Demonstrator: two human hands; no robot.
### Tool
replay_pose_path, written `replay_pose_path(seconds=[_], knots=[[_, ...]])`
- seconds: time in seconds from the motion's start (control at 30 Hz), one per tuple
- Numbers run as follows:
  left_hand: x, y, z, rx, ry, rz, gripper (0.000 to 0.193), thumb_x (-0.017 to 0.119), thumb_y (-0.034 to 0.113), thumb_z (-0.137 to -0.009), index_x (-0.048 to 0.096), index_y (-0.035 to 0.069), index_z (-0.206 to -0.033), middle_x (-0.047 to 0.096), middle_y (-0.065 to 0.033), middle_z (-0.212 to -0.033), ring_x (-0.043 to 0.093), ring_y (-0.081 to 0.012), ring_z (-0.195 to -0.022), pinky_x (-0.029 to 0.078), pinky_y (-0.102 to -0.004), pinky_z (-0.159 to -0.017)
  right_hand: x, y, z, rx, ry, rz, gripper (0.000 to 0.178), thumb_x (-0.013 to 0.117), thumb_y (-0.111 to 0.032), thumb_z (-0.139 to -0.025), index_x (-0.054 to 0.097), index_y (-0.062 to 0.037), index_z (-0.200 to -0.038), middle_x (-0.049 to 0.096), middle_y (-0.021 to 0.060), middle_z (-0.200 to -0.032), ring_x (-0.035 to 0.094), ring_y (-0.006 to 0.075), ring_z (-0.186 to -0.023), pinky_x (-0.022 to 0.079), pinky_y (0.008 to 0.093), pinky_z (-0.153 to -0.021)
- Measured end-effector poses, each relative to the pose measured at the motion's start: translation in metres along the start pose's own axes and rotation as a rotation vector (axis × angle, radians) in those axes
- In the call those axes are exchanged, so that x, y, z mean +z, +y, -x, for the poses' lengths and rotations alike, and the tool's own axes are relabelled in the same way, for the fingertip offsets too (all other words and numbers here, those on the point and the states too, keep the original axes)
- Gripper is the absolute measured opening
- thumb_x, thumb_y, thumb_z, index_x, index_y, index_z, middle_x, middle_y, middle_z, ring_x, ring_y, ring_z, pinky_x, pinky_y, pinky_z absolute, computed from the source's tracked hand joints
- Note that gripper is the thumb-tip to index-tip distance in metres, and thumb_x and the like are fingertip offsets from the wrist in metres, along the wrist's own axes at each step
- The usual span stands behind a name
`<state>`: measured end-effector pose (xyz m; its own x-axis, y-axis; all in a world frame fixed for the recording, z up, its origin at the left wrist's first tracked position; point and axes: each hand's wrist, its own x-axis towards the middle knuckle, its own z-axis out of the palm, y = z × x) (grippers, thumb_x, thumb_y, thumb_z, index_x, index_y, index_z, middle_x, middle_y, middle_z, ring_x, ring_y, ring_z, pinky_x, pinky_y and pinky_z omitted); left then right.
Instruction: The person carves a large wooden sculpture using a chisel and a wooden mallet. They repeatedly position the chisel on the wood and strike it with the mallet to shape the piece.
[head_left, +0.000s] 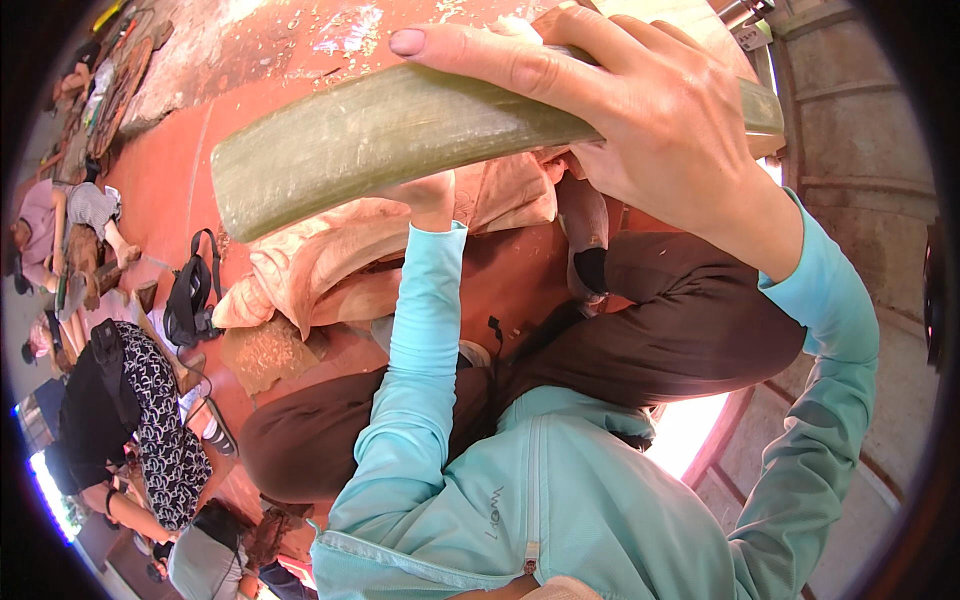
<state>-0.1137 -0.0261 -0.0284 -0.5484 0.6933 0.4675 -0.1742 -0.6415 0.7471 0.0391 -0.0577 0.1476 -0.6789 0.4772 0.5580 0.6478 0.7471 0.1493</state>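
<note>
A long, slightly curved, greenish bar [330,150] with a worn, smooth face crosses the upper middle of the view. My right hand [660,105] is closed over its right part, with one digit stretched along the top edge. My left hand [432,192] reaches up behind the bar; only its wrist side shows, and its fingers are hidden. Below and behind the bar lies a large piece of pale reddish carved wood [330,255], with folded, rounded shapes cut into it. Part of it is covered by my left sleeve.
My bent legs [690,330] flank the carved wood. Wood shavings [265,355] lie on its left, near a black bag [195,290]. More shavings are scattered on the reddish floor [180,190]. Several people [130,420] sit along the left. A panelled wall [855,150] stands at right.
</note>
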Motion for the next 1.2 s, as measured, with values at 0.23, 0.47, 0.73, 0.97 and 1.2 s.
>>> replay_pose_path(seconds=[0.23, 0.47, 0.73, 0.97, 1.2], knots=[[-0.003, -0.002, -0.002, -0.063, -0.093, 0.055, 0.040, 0.055, 0.033, -0.090, 0.050, 0.002, -0.114, 0.058, -0.0085, -0.101, 0.055, -0.0170, -0.082, 0.044, -0.0326, -0.069, 0.033, 0.011, 0.001, -0.215, 0.279, 0.461, 0.044, 0.055, -0.034, -0.089, 0.048, -0.0401, -0.131, 0.047, -0.0030, -0.065, 0.046, 0.0099, -0.054, 0.039, 0.0179, -0.049], [0.001, -0.001, 0.001, -0.061, -0.004, 0.054, 0.039, 0.055, 0.033, -0.090, 0.050, 0.002, -0.113, 0.057, -0.0084, -0.099, 0.054, -0.0161, -0.078, 0.042, -0.0313, -0.066, 0.030, 0.004, -0.002, -0.166, 0.156, 0.424, 0.046, 0.053, -0.025, -0.091, 0.043, -0.0421, -0.133, 0.047, -0.0045, -0.065, 0.043, 0.0068, -0.051, 0.043, 0.0182, -0.049], [-0.001, -0.001, -0.009, -0.114, 0.040, 0.106, 0.039, 0.055, 0.034, -0.090, 0.049, 0.003, -0.112, 0.057, -0.0082, -0.096, 0.052, -0.0151, -0.075, 0.040, -0.0299, -0.062, 0.032, 0.000, -0.003, -0.137, 0.171, 0.322, 0.049, 0.053, -0.023, -0.091, 0.042, -0.0421, -0.134, 0.046, -0.0041, -0.065, 0.043, 0.0067, -0.051, 0.043, 0.0178, -0.051], [-0.002, -0.003, -0.012, -0.161, 0.102, 0.127, 0.039, 0.054, 0.034, -0.089, 0.049, 0.003, -0.112, 0.057, -0.0081, -0.093, 0.051, -0.0142, -0.071, 0.039, -0.0287, -0.058, 0.015, -0.009, -0.008, -0.053, 0.054, 0.186, 0.050, 0.055, -0.022, -0.088, 0.044, -0.0395, -0.134, 0.050, -0.0030, -0.066, 0.045, 0.0087, -0.052, 0.043, 0.0207, -0.052], [0.007, -0.002, -0.002, -0.154, 0.131, 0.119, 0.034, 0.054, 0.031, -0.089, 0.050, 0.003, -0.109, 0.056, -0.0076, -0.090, 0.050, -0.0136, -0.068, 0.038, -0.0279, -0.056, 0.019, -0.001, -0.005, -0.140, 0.069, 0.413, 0.049, 0.057, -0.028, -0.088, 0.046, -0.0389, -0.134, 0.051, -0.0013, -0.068, 0.048, 0.0108, -0.055, 0.042, 0.0232, -0.049]])
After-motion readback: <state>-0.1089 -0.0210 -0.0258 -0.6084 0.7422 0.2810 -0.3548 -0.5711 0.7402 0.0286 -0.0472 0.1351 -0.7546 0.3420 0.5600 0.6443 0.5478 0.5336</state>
